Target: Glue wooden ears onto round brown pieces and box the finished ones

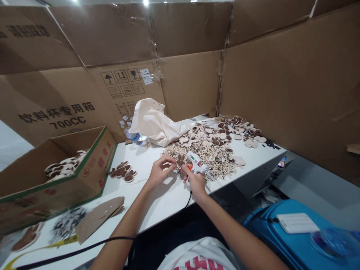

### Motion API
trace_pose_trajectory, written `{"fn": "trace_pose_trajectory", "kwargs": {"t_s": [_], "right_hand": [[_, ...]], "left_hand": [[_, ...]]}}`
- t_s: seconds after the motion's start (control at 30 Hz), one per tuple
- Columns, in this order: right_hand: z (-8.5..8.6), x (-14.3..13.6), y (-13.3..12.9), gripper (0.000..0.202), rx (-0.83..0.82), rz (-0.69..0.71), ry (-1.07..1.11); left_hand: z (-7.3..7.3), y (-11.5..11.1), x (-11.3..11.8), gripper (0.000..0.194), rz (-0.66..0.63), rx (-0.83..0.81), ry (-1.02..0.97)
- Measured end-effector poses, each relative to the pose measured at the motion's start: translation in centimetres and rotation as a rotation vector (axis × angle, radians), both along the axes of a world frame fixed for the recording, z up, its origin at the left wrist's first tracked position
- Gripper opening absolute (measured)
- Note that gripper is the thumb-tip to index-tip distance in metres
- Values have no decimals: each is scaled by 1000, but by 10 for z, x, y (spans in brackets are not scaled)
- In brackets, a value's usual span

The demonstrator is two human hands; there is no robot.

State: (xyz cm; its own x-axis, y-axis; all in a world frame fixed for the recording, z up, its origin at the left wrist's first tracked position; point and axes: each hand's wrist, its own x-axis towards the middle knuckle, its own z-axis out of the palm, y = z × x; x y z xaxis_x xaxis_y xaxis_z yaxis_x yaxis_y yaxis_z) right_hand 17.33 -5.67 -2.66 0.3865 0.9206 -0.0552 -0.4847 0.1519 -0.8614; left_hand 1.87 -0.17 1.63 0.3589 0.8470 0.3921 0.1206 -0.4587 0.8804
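Note:
Near the middle of the white table, my left hand pinches the left side of a small brown felt piece with a pale edge. My right hand is closed around a white glue gun with an orange part, and its thumb and finger also touch the felt piece. The gun's nozzle end points right, over a heap of cream cords. Behind the cords lies a pile of brown and cream felt pieces. Several brown felt pieces lie left of my left hand.
At the left stands an open cardboard box holding felt pieces. A cream bag and a plastic bottle are at the back. Cardboard walls enclose the table. A blue stool bears a white power bank. A black cable crosses lower left.

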Motion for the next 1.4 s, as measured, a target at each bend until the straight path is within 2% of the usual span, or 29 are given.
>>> {"fn": "trace_pose_trajectory", "kwargs": {"t_s": [0.23, 0.4, 0.63, 0.9, 1.4], "right_hand": [[1, 0, 0, 36, -4, 1, -1], [1, 1, -1, 37, -2, -4, -11], [2, -1, -1, 38, -9, 3, -49], [4, -2, -3, 43, -37, 1, -86], [-9, -1, 0, 44, -10, 39, -147]], "left_hand": [[-1, 0, 1, 24, 47, -5, 58], [-2, 0, 0, 27, 28, 37, 101], [0, -2, 1, 25, 62, 22, 9], [-1, -3, 2, 24, 75, 29, 52], [4, -5, 5, 26, 109, 54, 53]]}}
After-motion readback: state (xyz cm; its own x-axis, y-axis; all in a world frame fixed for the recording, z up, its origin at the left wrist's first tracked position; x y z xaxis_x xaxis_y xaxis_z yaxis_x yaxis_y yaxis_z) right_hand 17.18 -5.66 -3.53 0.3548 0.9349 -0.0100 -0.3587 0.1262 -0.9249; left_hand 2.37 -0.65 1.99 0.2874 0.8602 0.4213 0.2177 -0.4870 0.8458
